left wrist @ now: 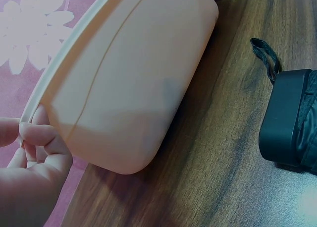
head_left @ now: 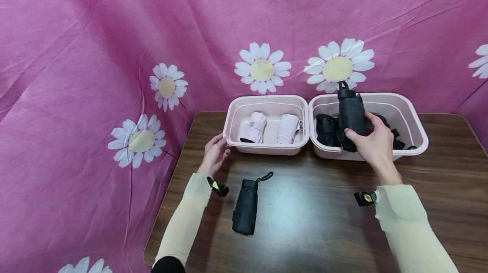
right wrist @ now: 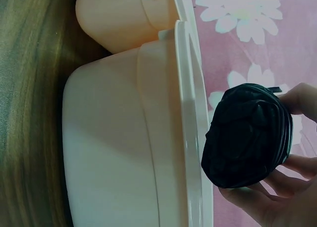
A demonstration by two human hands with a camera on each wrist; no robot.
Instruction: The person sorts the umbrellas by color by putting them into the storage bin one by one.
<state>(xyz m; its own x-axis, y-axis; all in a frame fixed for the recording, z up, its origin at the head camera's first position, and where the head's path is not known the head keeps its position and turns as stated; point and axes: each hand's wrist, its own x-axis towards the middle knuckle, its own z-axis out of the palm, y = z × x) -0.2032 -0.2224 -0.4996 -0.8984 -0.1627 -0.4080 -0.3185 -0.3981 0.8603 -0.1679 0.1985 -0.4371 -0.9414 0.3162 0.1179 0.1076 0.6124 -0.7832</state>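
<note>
My right hand grips a folded black umbrella round its side, held over the right bin with the handle end and strap loop pointing up. In the right wrist view that umbrella's bundled end faces the camera, thumb and fingers on either side. My left hand pinches the rim of the left bin at its near left corner, thumb and fingers meeting at the edge. Two folded pale pink umbrellas, one on the left and one on the right, lie in that bin.
Another folded black umbrella lies on the wooden table in front of the left bin. More black umbrellas fill the right bin's floor, partly hidden by my hand. Both bins stand side by side against a pink flowered cloth.
</note>
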